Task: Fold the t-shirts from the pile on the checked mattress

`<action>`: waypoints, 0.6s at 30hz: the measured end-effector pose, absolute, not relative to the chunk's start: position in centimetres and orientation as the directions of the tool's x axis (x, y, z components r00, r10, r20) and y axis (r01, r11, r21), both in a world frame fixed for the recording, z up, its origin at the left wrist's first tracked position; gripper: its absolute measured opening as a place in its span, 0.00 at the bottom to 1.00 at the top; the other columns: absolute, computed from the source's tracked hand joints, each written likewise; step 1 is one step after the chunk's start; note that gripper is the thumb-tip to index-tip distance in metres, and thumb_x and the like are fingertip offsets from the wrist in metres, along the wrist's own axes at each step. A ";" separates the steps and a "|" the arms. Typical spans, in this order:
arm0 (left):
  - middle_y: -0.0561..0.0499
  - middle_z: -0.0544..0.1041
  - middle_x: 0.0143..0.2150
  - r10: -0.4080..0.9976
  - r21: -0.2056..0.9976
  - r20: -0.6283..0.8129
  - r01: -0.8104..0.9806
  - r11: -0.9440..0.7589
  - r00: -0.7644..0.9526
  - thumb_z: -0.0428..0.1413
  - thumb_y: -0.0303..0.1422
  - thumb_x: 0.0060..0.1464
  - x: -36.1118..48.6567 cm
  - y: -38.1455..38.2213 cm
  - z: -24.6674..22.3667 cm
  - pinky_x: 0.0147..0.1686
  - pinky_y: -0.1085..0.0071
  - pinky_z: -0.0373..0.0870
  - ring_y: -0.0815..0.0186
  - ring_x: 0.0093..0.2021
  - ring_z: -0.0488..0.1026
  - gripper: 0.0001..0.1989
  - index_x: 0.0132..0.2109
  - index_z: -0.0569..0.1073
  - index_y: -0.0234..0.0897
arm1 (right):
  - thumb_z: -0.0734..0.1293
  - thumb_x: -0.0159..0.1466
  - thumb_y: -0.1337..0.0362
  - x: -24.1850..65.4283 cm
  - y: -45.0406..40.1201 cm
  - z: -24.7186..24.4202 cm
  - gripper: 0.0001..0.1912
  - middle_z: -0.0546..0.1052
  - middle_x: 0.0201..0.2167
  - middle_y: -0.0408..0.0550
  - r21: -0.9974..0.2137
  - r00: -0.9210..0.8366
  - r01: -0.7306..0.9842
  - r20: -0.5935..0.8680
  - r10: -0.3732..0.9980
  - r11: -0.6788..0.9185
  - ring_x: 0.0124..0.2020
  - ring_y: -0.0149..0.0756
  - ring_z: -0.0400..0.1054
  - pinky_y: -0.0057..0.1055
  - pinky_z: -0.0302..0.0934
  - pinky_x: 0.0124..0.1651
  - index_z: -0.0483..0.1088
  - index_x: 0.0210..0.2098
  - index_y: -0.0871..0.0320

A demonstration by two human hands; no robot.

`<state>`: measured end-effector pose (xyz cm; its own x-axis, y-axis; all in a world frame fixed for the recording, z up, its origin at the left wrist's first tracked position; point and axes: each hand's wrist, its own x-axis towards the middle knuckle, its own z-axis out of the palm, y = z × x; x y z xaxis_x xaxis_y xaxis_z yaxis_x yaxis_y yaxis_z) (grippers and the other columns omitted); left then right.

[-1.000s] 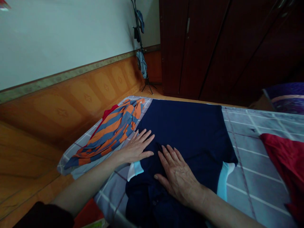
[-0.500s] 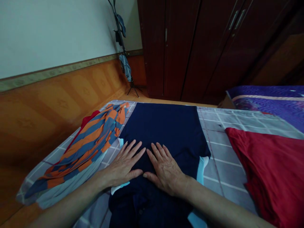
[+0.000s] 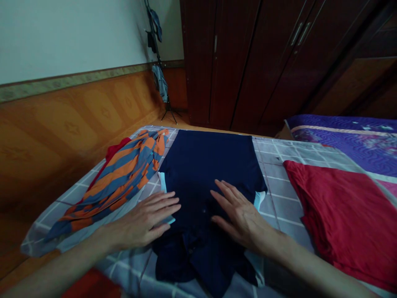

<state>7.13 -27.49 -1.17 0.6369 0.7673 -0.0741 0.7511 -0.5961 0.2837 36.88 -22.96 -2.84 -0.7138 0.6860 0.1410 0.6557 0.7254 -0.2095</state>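
Observation:
A navy shirt [image 3: 204,165] with light blue trim lies flat on the bed, its collar and button placket bunched towards me. My left hand [image 3: 145,221] rests open on the shirt's left edge, near a light blue cuff [image 3: 162,182]. My right hand [image 3: 242,217] lies open on the navy cloth, fingers spread, close to the right-hand trim [image 3: 259,200]. The hands are apart, and neither grips the cloth. An orange and blue striped garment [image 3: 124,178] lies just beyond my left hand, with a bit of red cloth [image 3: 116,150] under its far side.
A grey checked bedsheet [image 3: 279,178] covers the bed, with a red garment [image 3: 338,215] on its right and a purple quilt [image 3: 347,140] beyond. A wood-panelled wall [image 3: 74,124] runs along the left. A dark wardrobe [image 3: 235,66] and a clothes stand [image 3: 159,78] stand ahead.
My hands have slid apart from the shirt's middle towards its sides. The view has swung left since the oldest frame, bringing more of the red garment and the quilt into sight.

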 end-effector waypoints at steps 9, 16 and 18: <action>0.42 0.58 0.66 0.630 0.004 0.024 0.630 -0.776 0.776 0.47 0.15 0.50 5.4 -32.3 -3.2 0.61 0.57 0.59 0.56 0.65 0.54 0.31 0.61 0.63 0.36 | 0.57 0.56 0.77 42.1 -31.5 -4.4 0.26 0.72 0.53 0.56 0.078 -0.803 0.565 0.279 0.526 0.821 0.50 0.44 0.70 0.38 0.69 0.45 0.68 0.52 0.58; 0.43 0.74 0.50 0.633 0.188 0.250 0.605 -0.774 0.732 0.47 0.19 0.55 6.4 -30.5 -3.6 0.52 0.64 0.70 0.63 0.51 0.71 0.12 0.42 0.71 0.34 | 0.57 0.56 0.79 39.2 -31.0 -4.2 0.22 0.73 0.51 0.57 -0.001 -0.795 0.532 0.344 0.500 0.847 0.50 0.44 0.69 0.40 0.68 0.48 0.70 0.47 0.62; 0.42 0.71 0.54 0.657 0.230 0.224 0.616 -0.753 0.720 0.47 0.20 0.53 6.3 -30.9 -3.4 0.53 0.62 0.69 0.60 0.55 0.68 0.16 0.48 0.70 0.33 | 0.57 0.56 0.77 38.8 -30.7 -4.3 0.17 0.76 0.46 0.57 -0.107 -0.736 0.588 0.341 0.585 0.802 0.45 0.41 0.72 0.38 0.70 0.45 0.72 0.41 0.62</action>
